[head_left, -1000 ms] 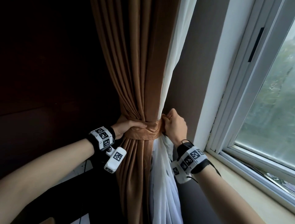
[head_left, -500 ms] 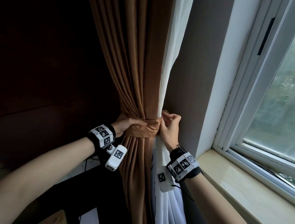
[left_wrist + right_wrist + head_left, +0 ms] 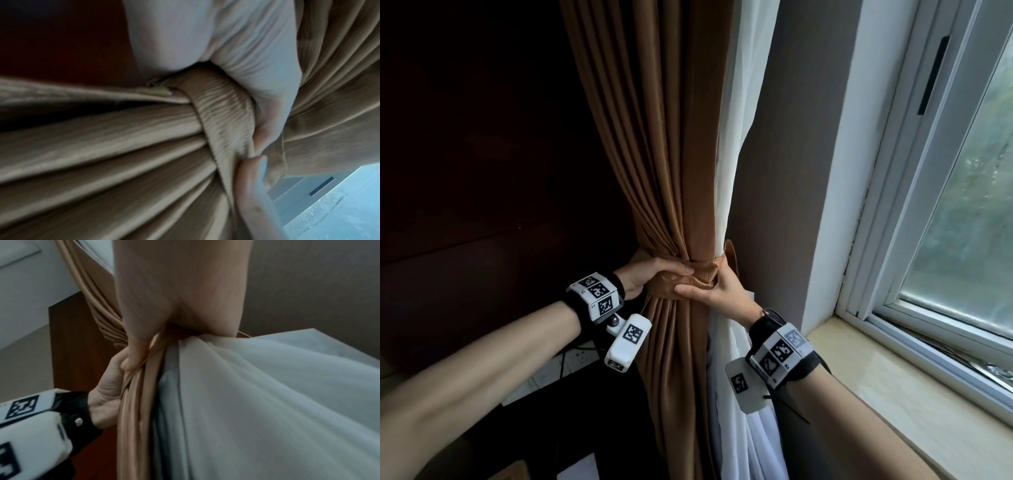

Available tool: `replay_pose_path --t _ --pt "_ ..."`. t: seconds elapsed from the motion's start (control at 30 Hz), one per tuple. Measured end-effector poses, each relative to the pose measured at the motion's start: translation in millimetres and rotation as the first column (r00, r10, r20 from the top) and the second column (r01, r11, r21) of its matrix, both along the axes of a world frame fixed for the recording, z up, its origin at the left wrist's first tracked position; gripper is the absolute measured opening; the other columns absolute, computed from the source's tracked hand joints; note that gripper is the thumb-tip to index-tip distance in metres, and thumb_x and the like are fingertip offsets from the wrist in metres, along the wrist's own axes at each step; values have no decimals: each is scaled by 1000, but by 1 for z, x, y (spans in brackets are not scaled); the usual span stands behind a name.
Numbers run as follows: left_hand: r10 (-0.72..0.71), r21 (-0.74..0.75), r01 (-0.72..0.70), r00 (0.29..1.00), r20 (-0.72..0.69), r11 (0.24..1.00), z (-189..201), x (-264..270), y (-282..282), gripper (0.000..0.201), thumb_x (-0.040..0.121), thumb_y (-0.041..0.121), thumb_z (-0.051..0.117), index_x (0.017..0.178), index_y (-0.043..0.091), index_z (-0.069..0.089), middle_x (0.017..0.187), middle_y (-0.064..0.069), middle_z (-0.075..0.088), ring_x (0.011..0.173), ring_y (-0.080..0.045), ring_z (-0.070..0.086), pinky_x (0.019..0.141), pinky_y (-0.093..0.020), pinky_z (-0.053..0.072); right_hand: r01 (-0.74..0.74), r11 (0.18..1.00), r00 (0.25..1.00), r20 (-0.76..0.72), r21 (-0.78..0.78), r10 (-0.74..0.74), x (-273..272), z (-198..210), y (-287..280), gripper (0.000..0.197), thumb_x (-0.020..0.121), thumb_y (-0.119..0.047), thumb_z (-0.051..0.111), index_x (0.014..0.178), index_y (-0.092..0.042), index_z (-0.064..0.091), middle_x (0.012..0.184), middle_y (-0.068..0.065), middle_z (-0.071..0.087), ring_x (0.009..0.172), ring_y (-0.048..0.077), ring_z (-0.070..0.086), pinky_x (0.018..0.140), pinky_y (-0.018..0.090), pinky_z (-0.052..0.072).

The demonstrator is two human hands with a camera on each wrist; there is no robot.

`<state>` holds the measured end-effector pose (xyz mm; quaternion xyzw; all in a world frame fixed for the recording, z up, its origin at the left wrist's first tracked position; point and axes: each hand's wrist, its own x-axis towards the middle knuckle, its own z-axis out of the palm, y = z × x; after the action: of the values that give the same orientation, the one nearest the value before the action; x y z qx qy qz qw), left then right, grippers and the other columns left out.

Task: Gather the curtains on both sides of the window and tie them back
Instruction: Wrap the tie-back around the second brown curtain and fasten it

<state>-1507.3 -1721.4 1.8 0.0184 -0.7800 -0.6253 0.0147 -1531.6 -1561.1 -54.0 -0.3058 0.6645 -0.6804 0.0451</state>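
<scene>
A brown curtain [image 3: 654, 154] and a white sheer curtain [image 3: 739, 102] hang gathered into one bundle left of the window. A brown ribbed tieback band [image 3: 700, 279] wraps the bundle at its waist, and one end [image 3: 731, 257] sticks up behind it. My left hand [image 3: 664, 274] grips the band and bundle from the left, thumb on top. From the right, my right hand [image 3: 709, 289] clasps the band with its thumb across the front. The left wrist view shows the band [image 3: 222, 100] under my thumb. Its fingers are hidden behind the cloth. In the right wrist view the sheer [image 3: 267, 402] billows below my right hand [image 3: 144, 353].
The window frame [image 3: 887, 205] and glass [image 3: 969, 205] fill the right side, with a pale stone sill [image 3: 893, 394] below. A grey wall strip [image 3: 784, 171] lies between curtain and frame. Dark wood panelling [image 3: 482, 171] is on the left, with a white socket strip [image 3: 571, 359] low down.
My right hand has gone from pinching the band's end at the right to clasping round the band, thumb across the front. The left hand has kept its grip.
</scene>
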Motion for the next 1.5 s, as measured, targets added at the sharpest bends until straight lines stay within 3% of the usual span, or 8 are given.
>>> replay_pose_path --t 0.13,0.4,0.63,0.8,1.1,1.2,1.3,1.5 --pt "-78 -9 78 995 56 997 2 6 -9 42 48 8 76 90 12 72 89 3 75 89 -11 69 78 -19 51 -108 986 988 127 126 92 -14 12 -2 94 56 -23 92 133 -1 44 120 4 67 112 14 64 98 33 51" --pt "-159 -53 162 986 52 985 2 4 -26 51 37 16 76 88 13 74 94 0 75 93 -13 68 81 -20 51 -112 991 968 232 78 91 -13 25 -15 45 59 8 84 101 4 68 101 17 72 94 25 70 84 35 57" --pt "-136 -279 131 991 0 951 14 0 -28 57 49 21 77 105 24 64 108 6 66 109 -14 58 87 -18 44 -117 988 963 254 102 88 -25 29 -17 45 59 10 81 101 0 70 104 17 72 102 31 67 91 42 55" --pt "-192 -492 204 978 76 846 25 -5 -32 67 72 23 79 131 22 49 120 12 50 116 -8 45 91 -13 31 -120 986 959 271 111 86 -32 32 -17 48 60 10 81 105 -1 69 108 17 71 104 30 67 94 45 53" --pt "-283 -686 365 930 234 630 46 -23 -29 95 60 43 84 141 24 36 141 7 44 131 -10 40 112 -29 32 -106 986 957 282 125 67 -32 38 5 45 62 15 77 98 -11 69 108 15 71 102 24 68 86 32 56" --pt "-265 -746 388 921 287 542 50 -25 -24 95 60 53 80 139 23 38 136 6 48 121 -6 46 105 -25 35 -86 987 960 276 134 46 -32 39 11 45 62 15 77 94 -14 69 109 14 71 102 23 67 85 30 56" --pt "-274 -754 423 905 326 503 53 -24 -22 101 48 73 72 127 12 52 122 -14 63 108 -13 61 90 -17 41 -85 986 960 276 146 42 -32 39 15 45 62 14 77 95 -16 68 110 15 70 102 22 67 84 29 56" --pt "-316 -677 394 917 243 622 51 -20 -27 89 73 34 77 145 18 26 144 8 36 132 -9 35 108 -22 28 -76 980 967 254 183 28 -32 44 21 44 65 14 76 93 -18 65 107 9 70 93 12 68 75 19 55"
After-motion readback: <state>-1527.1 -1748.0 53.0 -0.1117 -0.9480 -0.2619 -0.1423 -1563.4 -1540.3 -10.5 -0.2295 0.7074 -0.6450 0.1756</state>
